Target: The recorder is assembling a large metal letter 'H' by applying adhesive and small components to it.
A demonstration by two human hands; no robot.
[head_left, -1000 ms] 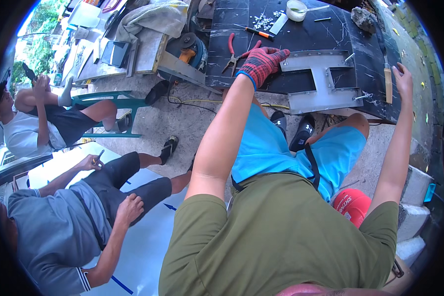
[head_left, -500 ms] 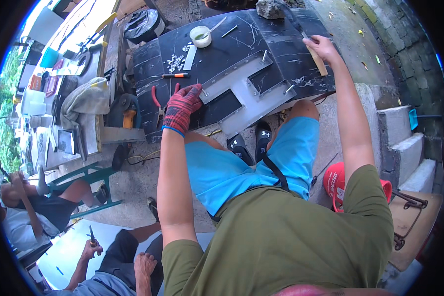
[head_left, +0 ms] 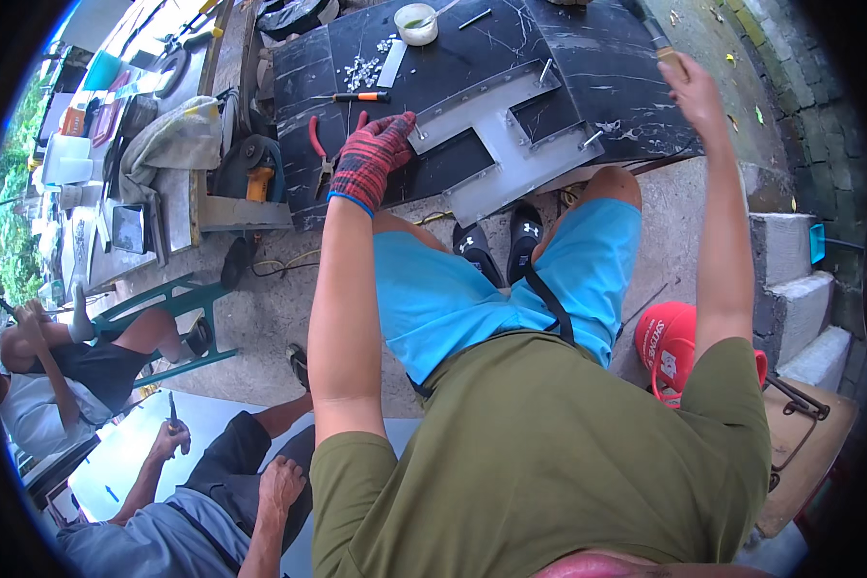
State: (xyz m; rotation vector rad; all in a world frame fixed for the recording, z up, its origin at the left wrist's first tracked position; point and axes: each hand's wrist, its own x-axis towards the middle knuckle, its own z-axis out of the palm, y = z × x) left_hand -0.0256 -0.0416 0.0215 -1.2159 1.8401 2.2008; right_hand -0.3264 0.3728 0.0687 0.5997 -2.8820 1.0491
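1. Hands first: the left hand (head_left: 374, 159), in a red and black knit glove, lies flat with fingers loosely bent on the dark worktop (head_left: 588, 58), touching the left end of a pale metal H-shaped piece (head_left: 511, 135).
2. Its palm faces down; it grips nothing.
3. Raised at the worktop's right edge, the bare right hand (head_left: 696, 94) is closed round a wooden-handled tool (head_left: 663, 43).
4. The H-shaped piece lies flat near the worktop's front edge, above the person's knees.
5. Red-handled pliers (head_left: 320, 144) lie just left of the gloved hand, and an orange-handled screwdriver (head_left: 352, 97) lies above them.
6. A small white cup (head_left: 416, 23) and a scatter of small screws (head_left: 361, 69) sit farther back.
7. Two other people sit at lower left by a light blue sheet (head_left: 135, 453).
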